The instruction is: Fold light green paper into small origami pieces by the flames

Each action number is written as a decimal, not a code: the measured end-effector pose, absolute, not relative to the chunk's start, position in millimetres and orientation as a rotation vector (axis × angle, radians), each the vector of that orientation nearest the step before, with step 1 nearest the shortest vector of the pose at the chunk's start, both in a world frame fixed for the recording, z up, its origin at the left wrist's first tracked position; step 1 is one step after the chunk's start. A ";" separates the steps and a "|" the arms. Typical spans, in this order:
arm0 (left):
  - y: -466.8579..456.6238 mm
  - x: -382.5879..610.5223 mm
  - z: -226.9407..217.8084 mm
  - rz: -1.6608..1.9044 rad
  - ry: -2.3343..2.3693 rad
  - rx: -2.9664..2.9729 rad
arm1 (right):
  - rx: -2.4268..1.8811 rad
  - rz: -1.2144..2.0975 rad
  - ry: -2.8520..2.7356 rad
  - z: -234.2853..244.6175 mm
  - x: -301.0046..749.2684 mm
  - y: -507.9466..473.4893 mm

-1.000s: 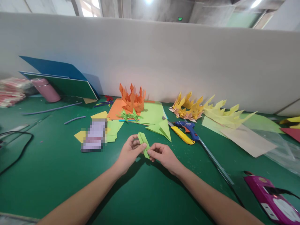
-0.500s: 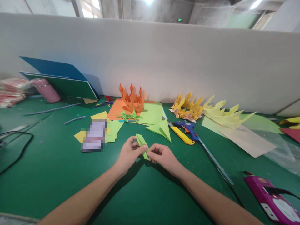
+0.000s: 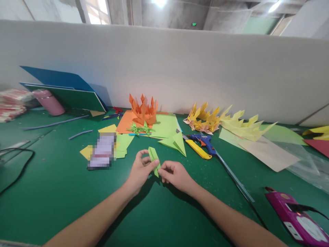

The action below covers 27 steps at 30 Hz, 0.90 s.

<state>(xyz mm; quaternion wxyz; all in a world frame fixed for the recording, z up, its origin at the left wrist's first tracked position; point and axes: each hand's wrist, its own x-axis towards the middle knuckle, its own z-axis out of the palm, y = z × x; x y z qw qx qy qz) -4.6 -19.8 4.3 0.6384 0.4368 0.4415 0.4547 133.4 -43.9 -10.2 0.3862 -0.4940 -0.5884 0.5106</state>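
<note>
Between my hands, above the green tabletop, is a narrow folded strip of light green paper (image 3: pixel 153 154). My left hand (image 3: pixel 142 168) is closed on it, thumb across the front and fingers behind. The fingertips of my right hand (image 3: pixel 174 174) pinch the strip's lower right edge. The strip tilts, its upper end leaning left. Just beyond the hands lies a folded light green paper piece (image 3: pixel 177 143) with pointed ends. Farther back, small green paper leaf shapes (image 3: pixel 141 128) rest before an orange paper crown (image 3: pixel 144 111).
To the right lie a yellow utility knife (image 3: pixel 199 149), a blue glue gun (image 3: pixel 205 141), yellow paper crowns (image 3: pixel 205 120) and a magenta power strip (image 3: pixel 291 212). A blurred phone (image 3: pixel 102 149) sits on paper squares at left. A pink bottle (image 3: pixel 48 102) stands by leaning boards (image 3: pixel 64 99).
The view has shifted slightly. My right fingertips have moved a little along the strip's lower edge, and the strip stands slightly more upright. My left hand keeps its hold.
</note>
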 end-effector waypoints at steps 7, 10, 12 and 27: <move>-11.1 -10.7 10.1 1.135 0.992 1.056 | -1.198 1.139 -1.741 -9.2 129.9 -55.4; -11.0 -11.1 10.2 1.064 1.011 1.174 | -1.161 1.306 -1.508 -10.2 130.3 -52.0; -12.9 -9.3 8.2 1.006 1.008 1.223 | -1.130 1.330 -1.321 -11.5 130.8 -47.8; -26.0 -5.6 1.3 0.859 0.926 1.409 | -1.091 1.369 -1.161 -16.9 132.3 -43.9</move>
